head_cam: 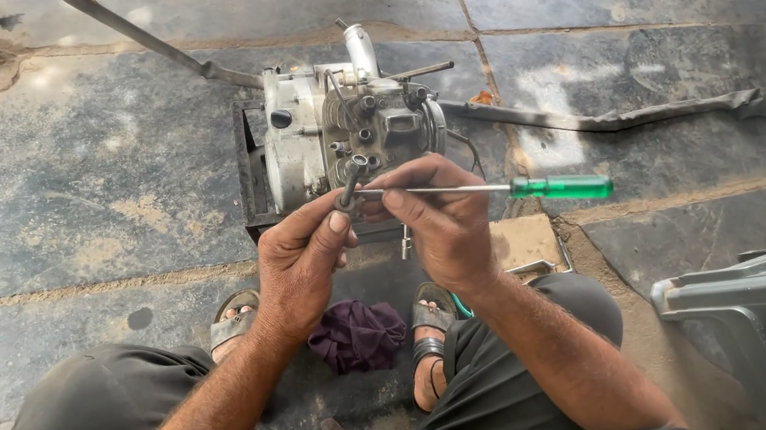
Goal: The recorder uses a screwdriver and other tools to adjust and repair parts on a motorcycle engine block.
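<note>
Fingers of my left grip are pinching a small part; right grip is holding the screwdriver, which risks slipping off

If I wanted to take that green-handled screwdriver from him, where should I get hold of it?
Probably by the green handle, coming from his right. The screwdriver lies level, its handle sticking out free past his right hand, which pinches the thin shaft. The tip end is crowded by both hands and the engine.
</note>
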